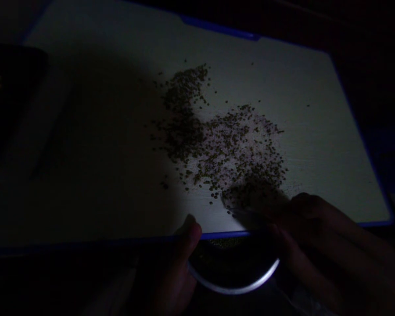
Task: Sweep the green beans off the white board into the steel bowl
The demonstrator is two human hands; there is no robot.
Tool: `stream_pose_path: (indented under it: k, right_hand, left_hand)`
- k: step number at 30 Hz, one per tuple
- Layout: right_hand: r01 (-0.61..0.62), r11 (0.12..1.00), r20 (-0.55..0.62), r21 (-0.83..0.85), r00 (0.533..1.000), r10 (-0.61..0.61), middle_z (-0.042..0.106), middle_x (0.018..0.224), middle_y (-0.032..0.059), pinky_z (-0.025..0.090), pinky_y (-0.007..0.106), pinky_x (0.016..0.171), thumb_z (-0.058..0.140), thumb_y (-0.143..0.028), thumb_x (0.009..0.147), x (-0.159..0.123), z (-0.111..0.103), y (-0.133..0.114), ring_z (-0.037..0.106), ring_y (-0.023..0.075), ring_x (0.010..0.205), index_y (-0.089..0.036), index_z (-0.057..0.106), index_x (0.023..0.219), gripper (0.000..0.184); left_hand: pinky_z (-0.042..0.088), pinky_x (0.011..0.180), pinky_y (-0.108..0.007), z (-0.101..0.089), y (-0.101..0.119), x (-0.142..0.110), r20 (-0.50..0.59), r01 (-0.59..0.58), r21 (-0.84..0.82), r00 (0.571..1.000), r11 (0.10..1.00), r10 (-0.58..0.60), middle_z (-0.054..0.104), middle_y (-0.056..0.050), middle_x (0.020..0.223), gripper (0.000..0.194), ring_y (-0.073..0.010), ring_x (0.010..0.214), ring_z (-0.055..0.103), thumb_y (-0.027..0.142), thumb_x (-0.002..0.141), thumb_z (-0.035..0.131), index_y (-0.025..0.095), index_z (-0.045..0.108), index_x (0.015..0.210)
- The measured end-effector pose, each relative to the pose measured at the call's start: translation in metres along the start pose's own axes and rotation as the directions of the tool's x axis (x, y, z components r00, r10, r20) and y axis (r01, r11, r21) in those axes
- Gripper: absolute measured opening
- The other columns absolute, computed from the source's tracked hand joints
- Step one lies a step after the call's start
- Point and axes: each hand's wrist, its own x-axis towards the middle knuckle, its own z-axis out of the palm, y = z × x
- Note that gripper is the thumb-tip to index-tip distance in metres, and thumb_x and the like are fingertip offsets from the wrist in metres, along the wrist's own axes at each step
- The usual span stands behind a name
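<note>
Small dark green beans (184,136) lie scattered with fine pale grains (230,145) on a whitish table top (319,145) with a blue rim. Below the near edge is a round metal bowl (233,290), its rim catching light and some small beans inside. My left hand (181,267) is closed on the bowl's left side, the thumb up by the table edge. At the right, my right hand (319,237) reaches over the near edge with fingers drawn together beside the beans. A faint curved outline shows by its fingertips, but shadow hides what it is.
A dark box-like object (16,109) with pale sides stands on the left of the table top. A raised blue strip (220,28) runs along the far edge. The picture is very dim, and deep shadow covers the left half.
</note>
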Motion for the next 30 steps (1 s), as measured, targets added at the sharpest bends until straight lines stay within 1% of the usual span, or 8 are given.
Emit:
stream_pose_path:
  k: [6, 9, 13, 16, 20, 26, 27, 30]
  right_hand:
    - [0.004, 1.0, 0.009, -0.016, 1.0, -0.004, 0.086, 0.103, 0.0032, 0.068, 0.028, 0.064, 0.074, -0.007, 0.101, 0.01, -0.004, -0.004, 0.082, 0.0183, 0.078, -0.026, 0.077, 0.139, 0.042]
    - [0.052, 0.999, -0.013, 0.008, 0.999, -0.052, 0.082, 0.095, 0.0019, 0.065, 0.023, 0.061, 0.073, -0.005, 0.102, 0.014, 0.001, -0.009, 0.08, 0.0149, 0.074, -0.023, 0.078, 0.129, 0.033]
    - [-0.024, 1.0, -0.018, 0.007, 1.0, 0.024, 0.082, 0.1, 0.003, 0.067, 0.026, 0.063, 0.073, -0.01, 0.105, 0.005, 0.007, -0.014, 0.081, 0.0164, 0.078, -0.024, 0.078, 0.129, 0.029]
    - [-0.037, 0.999, 0.017, 0.008, 0.999, 0.037, 0.084, 0.105, 0.004, 0.067, 0.028, 0.061, 0.074, -0.01, 0.103, -0.002, 0.007, -0.014, 0.082, 0.0181, 0.079, -0.026, 0.078, 0.133, 0.035]
    - [0.011, 0.999, 0.053, 0.051, 0.998, -0.014, 0.084, 0.104, 0.0036, 0.07, 0.024, 0.065, 0.074, -0.006, 0.103, 0.0, 0.006, -0.011, 0.083, 0.017, 0.082, -0.025, 0.078, 0.134, 0.037]
    - [0.135, 0.988, 0.076, 0.082, 0.987, -0.141, 0.084, 0.116, 0.0073, 0.072, 0.017, 0.09, 0.068, -0.004, 0.107, 0.01, 0.006, -0.012, 0.086, 0.015, 0.103, -0.018, 0.08, 0.129, 0.029]
    - [0.162, 0.983, 0.143, 0.081, 0.975, -0.172, 0.084, 0.116, 0.0073, 0.071, 0.016, 0.094, 0.069, -0.005, 0.107, 0.012, 0.005, -0.013, 0.086, 0.014, 0.105, -0.017, 0.081, 0.128, 0.028]
    - [0.134, 0.987, 0.127, 0.09, 0.981, -0.145, 0.082, 0.111, 0.0071, 0.069, 0.014, 0.091, 0.066, -0.006, 0.109, 0.014, 0.004, -0.017, 0.085, 0.0124, 0.102, -0.016, 0.08, 0.124, 0.023]
  left_hand:
    - [0.043, 0.141, -0.053, 0.008, 0.007, -0.002, -0.048, -0.048, 0.02, 0.998, 0.999, 0.049, 0.081, -0.005, 0.161, 0.068, -0.0412, 0.172, 0.05, 0.043, 0.106, 0.086, 0.036, 0.064, 0.17]
    - [0.038, 0.143, -0.058, 0.017, 0.007, -0.002, -0.021, -0.027, -0.019, 0.999, 0.999, 0.027, 0.089, -0.007, 0.145, 0.045, -0.0443, 0.169, 0.053, 0.045, 0.098, 0.094, 0.028, 0.086, 0.139]
    - [0.036, 0.144, -0.056, 0.015, 0.006, -0.002, -0.05, -0.003, -0.037, 0.999, 0.999, 0.001, 0.092, -0.007, 0.137, 0.026, -0.0439, 0.169, 0.053, 0.048, 0.099, 0.092, 0.026, 0.091, 0.114]
    - [0.038, 0.143, -0.056, 0.013, 0.005, -0.003, -0.061, -0.016, -0.008, 0.998, 1.0, 0.016, 0.088, -0.008, 0.149, 0.033, -0.0449, 0.172, 0.048, 0.049, 0.099, 0.092, 0.027, 0.09, 0.123]
    - [0.04, 0.143, -0.059, 0.018, 0.008, -0.004, -0.045, -0.011, 0.011, 0.999, 1.0, 0.011, 0.084, -0.01, 0.156, 0.067, -0.047, 0.168, 0.053, 0.051, 0.094, 0.097, 0.027, 0.078, 0.154]
    - [0.044, 0.141, -0.055, 0.018, 0.012, -0.006, -0.072, 0.004, -0.026, 0.997, 1.0, -0.006, 0.089, -0.009, 0.146, 0.058, -0.0428, 0.162, 0.063, 0.042, 0.093, 0.1, 0.028, 0.083, 0.146]
    - [0.045, 0.14, -0.056, 0.017, 0.013, -0.007, -0.07, 0.006, -0.025, 0.998, 1.0, -0.008, 0.088, -0.01, 0.147, 0.058, -0.0427, 0.16, 0.065, 0.039, 0.093, 0.1, 0.028, 0.082, 0.147]
    - [0.05, 0.138, -0.057, 0.014, 0.015, -0.008, -0.064, 0.016, -0.021, 0.998, 1.0, -0.017, 0.091, -0.01, 0.14, 0.051, -0.0422, 0.155, 0.07, 0.037, 0.094, 0.1, 0.027, 0.084, 0.141]
